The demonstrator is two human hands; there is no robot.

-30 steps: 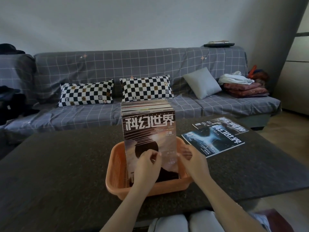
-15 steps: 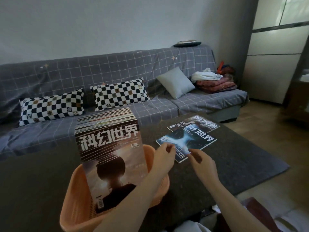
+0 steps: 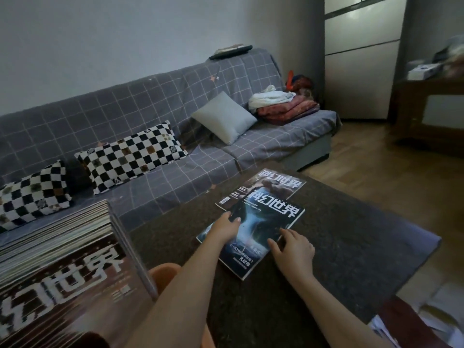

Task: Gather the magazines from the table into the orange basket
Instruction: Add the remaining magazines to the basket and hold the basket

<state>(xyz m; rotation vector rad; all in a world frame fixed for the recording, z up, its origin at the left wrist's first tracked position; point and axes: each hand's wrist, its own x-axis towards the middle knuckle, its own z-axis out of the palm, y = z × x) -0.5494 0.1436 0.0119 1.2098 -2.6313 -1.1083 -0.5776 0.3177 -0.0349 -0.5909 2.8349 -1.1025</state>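
Two magazines lie on the dark table. The nearer one, blue and black, overlaps a brown one behind it. My left hand rests on the blue magazine's left edge with fingers stretched over the cover. My right hand touches its right edge, fingers bent at the rim. A thick stack of upright magazines fills the orange basket at the lower left; only a bit of the basket's rim shows.
A grey checked sofa runs behind the table, with checkered pillows, a grey cushion and folded blankets. Wooden floor and a cabinet lie to the right. Papers lie on the floor at the lower right.
Both hands left the stack in the basket and moved right onto the blue magazine. The view swung right, so the basket now sits at the lower left.
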